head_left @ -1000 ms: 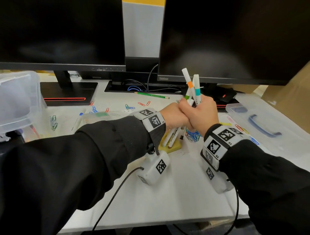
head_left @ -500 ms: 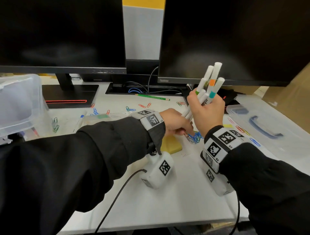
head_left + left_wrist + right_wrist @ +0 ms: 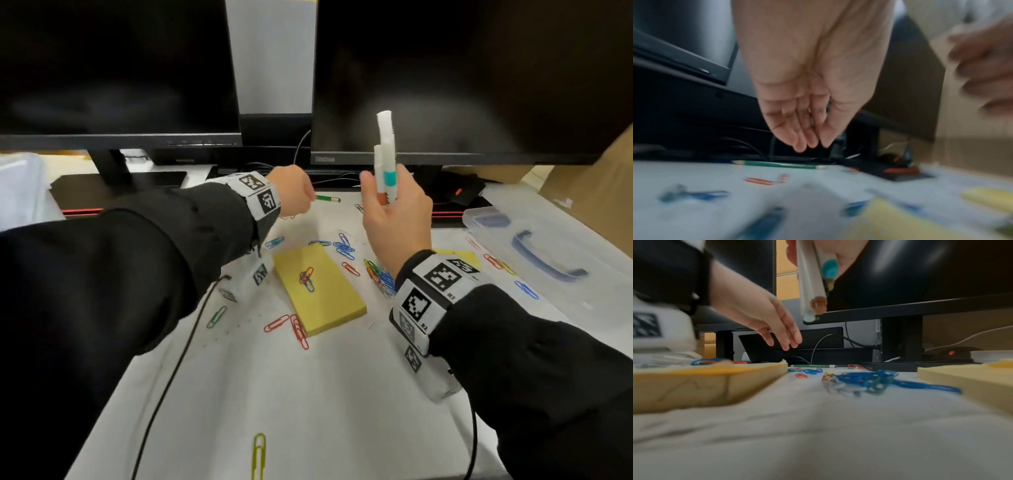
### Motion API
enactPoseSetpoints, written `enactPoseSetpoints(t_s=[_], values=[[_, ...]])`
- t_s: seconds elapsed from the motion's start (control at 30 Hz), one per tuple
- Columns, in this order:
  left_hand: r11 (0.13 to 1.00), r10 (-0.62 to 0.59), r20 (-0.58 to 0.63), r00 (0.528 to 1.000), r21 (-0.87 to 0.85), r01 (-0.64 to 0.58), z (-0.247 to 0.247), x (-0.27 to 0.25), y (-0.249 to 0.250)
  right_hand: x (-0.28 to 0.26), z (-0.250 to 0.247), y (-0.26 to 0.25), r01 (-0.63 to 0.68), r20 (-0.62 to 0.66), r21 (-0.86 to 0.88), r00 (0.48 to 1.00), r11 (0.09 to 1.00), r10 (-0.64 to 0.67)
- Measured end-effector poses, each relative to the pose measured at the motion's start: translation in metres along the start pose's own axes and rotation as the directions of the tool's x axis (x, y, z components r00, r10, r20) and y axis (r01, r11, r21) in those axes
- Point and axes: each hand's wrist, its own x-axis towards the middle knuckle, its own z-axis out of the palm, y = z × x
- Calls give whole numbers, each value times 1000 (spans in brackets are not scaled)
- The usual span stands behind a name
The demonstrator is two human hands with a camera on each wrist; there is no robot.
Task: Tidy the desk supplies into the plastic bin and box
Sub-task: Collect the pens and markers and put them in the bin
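Note:
My right hand (image 3: 394, 209) grips a bundle of white markers (image 3: 385, 161) upright in front of the right monitor; their coloured ends (image 3: 819, 288) point down in the right wrist view. My left hand (image 3: 809, 144) is empty, its fingers straight and close together, and hovers just above a green pencil (image 3: 777, 164) that lies at the back of the desk near the monitor base. From the head view that left hand (image 3: 291, 192) covers the pencil's (image 3: 327, 198) left part. A yellow sticky pad (image 3: 318, 291) lies between my wrists.
Coloured paper clips (image 3: 378, 274) lie scattered round the pad, one yellow clip (image 3: 259, 452) near the front edge. A clear lid with a blue handle (image 3: 548, 257) sits at right, a clear bin (image 3: 17, 185) at far left. Two monitors (image 3: 445, 78) and cables wall off the back.
My left hand came away from the markers and moved back to the green pencil. My right hand now holds the whole bundle alone and has turned it upright.

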Motion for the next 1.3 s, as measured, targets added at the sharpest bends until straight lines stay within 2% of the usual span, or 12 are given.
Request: enactPoseSetpoints(t_s=[0.07,0.2,0.27,0.43,0.67,0.87,0.97,1.03,1.13,1.3], values=[[992,-2,5,1000,123,1,5,15,-12,1,4,2,-14,23,-48,1000,999,15],[956,24,101,995,287,-52,18,36,-17,6,9,9,-52,28,-99,998,994,55],[941,29,131,991,331,-71,22,45,-16,9,10,12,-57,31,-122,998,991,61],[899,-60,226,972,435,-46,33,58,-10,9,13,15,-54,57,-146,996,988,63],[800,-45,237,970,590,-107,28,63,-3,10,14,16,-75,98,-184,991,980,94],[803,10,241,971,576,-151,25,45,-4,9,11,13,-73,99,-212,990,975,96],[840,103,165,981,514,-174,8,30,-6,6,6,11,-67,97,-246,991,967,94],[832,181,140,973,506,-227,-9,15,-5,3,2,9,-63,82,-263,993,963,87],[825,221,179,959,490,-282,-34,-11,0,-2,-5,3,-69,104,-231,990,971,95],[868,218,308,926,374,-328,-60,-61,13,-19,-5,-15,-14,263,-200,963,980,67]])
